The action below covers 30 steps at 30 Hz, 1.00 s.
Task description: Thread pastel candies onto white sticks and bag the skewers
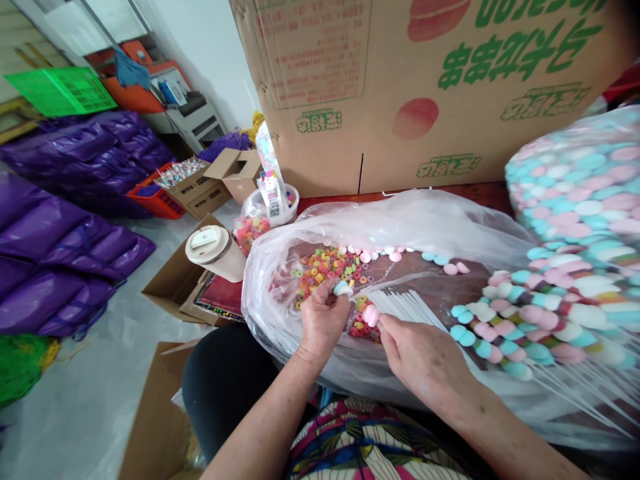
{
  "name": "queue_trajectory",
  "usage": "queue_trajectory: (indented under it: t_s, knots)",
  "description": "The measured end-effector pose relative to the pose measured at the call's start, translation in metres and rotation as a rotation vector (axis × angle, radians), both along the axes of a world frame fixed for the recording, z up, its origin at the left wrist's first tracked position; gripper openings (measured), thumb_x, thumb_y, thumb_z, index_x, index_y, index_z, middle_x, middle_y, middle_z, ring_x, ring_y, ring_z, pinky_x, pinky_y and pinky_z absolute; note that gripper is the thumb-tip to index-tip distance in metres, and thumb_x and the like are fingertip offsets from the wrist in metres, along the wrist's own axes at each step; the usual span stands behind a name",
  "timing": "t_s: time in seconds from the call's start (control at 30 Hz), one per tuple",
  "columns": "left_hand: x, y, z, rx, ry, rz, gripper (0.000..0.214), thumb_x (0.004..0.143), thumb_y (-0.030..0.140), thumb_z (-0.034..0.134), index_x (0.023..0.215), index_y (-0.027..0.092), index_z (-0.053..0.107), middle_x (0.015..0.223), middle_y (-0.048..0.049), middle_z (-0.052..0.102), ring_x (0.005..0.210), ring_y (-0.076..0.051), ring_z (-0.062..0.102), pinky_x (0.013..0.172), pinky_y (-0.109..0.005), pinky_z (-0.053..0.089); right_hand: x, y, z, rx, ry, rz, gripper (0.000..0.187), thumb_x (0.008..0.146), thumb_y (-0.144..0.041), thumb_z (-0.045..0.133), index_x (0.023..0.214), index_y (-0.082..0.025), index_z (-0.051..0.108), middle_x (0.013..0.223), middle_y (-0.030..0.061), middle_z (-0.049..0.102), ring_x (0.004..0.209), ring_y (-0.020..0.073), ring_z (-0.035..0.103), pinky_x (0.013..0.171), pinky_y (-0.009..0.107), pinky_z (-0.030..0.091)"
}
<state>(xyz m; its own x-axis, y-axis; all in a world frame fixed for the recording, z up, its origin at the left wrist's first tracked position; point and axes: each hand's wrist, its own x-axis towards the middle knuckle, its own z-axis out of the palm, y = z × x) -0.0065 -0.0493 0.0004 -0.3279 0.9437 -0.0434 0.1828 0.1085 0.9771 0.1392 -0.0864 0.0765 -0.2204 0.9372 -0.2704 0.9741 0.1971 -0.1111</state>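
1. Marshmallow (343, 288), blue and white, sits in the left hand (324, 321), its thumb and fingertips pinched together on it.
2. Right hand (425, 360) is closed just behind a pink marshmallow (371, 315), seemingly clamped on a stick that the fingers hide. The two hands are near each other but apart.
3. Ring candies (323, 272) lie just beyond the left hand, with more between the hands. Bare sticks (405, 303) lie just beyond the right hand, and filled skewers (525, 330) to its right.
4. Threading sweets looks like the step in hand, probably early on.
5. Next, the move calls for the left hand to bring its marshmallow squarely to the stick's tip, pinching lightly, with the right hand steady.
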Motion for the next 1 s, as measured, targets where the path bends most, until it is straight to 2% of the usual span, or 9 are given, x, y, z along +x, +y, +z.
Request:
queue_trajectory:
  t_s: [0.13, 0.33, 0.5, 0.63, 0.83, 0.93, 1.0]
  knots:
    - [0.001, 0.001, 0.003, -0.01, 0.006, -0.002, 0.03, 0.067, 0.019, 0.062, 0.095, 0.018, 0.07, 0.07, 0.0027, 0.069, 0.062, -0.011, 0.061, 0.062, -0.02, 0.048, 0.0, -0.001, -0.006, 0.074, 0.017, -0.017, 0.026, 0.093, -0.024, 0.038, 0.088, -0.021, 0.064, 0.066, 0.0046, 0.07, 0.06, 0.0193, 0.065, 0.049, 0.028, 0.015]
    - [0.005, 0.006, 0.006, -0.051, -0.238, 0.063, 0.028, 0.062, 0.022, 0.067, 0.09, 0.016, 0.069, 0.072, 0.0005, 0.07, 0.061, -0.011, 0.061, 0.06, -0.021, 0.048, 0.0, -0.004, -0.013, 0.161, 0.023, 0.003, 0.024, 0.092, -0.023, 0.041, 0.087, -0.021, 0.064, 0.062, 0.0029, 0.068, 0.056, 0.019, 0.065, 0.047, 0.028, 0.017]
    - [0.008, 0.007, 0.011, -0.091, -0.381, 0.059, 0.027, 0.06, 0.024, 0.07, 0.085, 0.016, 0.068, 0.067, 0.0009, 0.068, 0.055, -0.01, 0.059, 0.055, -0.02, 0.046, -0.002, -0.006, -0.015, 0.262, 0.013, 0.009, 0.026, 0.093, -0.022, 0.04, 0.087, -0.019, 0.064, 0.061, 0.0026, 0.068, 0.054, 0.0184, 0.066, 0.046, 0.028, 0.019]
    - [0.009, 0.006, 0.013, -0.057, -0.297, 0.037, 0.025, 0.061, 0.022, 0.067, 0.085, 0.016, 0.068, 0.066, 0.0018, 0.066, 0.054, -0.009, 0.056, 0.054, -0.02, 0.045, -0.006, -0.005, -0.012, 0.304, -0.033, 0.022, 0.024, 0.093, -0.022, 0.04, 0.09, -0.019, 0.064, 0.062, 0.0023, 0.069, 0.053, 0.017, 0.065, 0.045, 0.027, 0.018]
    - [0.005, 0.004, 0.009, 0.038, -0.077, -0.037, 0.026, 0.063, 0.015, 0.059, 0.086, 0.018, 0.069, 0.062, 0.0052, 0.062, 0.051, -0.007, 0.049, 0.053, -0.018, 0.042, -0.009, -0.003, -0.003, 0.253, -0.102, 0.059, 0.021, 0.091, -0.019, 0.043, 0.099, -0.021, 0.063, 0.064, 0.0018, 0.07, 0.052, 0.0172, 0.066, 0.044, 0.028, 0.013]
    - [0.004, 0.004, 0.009, 0.046, -0.11, -0.074, 0.028, 0.063, 0.015, 0.058, 0.087, 0.018, 0.07, 0.06, 0.0056, 0.061, 0.051, -0.007, 0.049, 0.052, -0.018, 0.042, -0.009, -0.002, -0.002, 0.241, -0.086, 0.067, 0.025, 0.093, -0.02, 0.042, 0.109, -0.024, 0.061, 0.066, 0.0009, 0.07, 0.054, 0.0169, 0.066, 0.045, 0.028, 0.014]
    - [0.003, 0.005, 0.009, 0.055, -0.178, -0.072, 0.026, 0.063, 0.017, 0.058, 0.086, 0.018, 0.07, 0.067, 0.0032, 0.066, 0.057, -0.009, 0.055, 0.057, -0.02, 0.045, -0.009, -0.001, -0.004, 0.236, -0.069, 0.071, 0.027, 0.093, -0.019, 0.04, 0.113, -0.024, 0.059, 0.069, 0.0007, 0.071, 0.056, 0.0167, 0.066, 0.045, 0.028, 0.016]
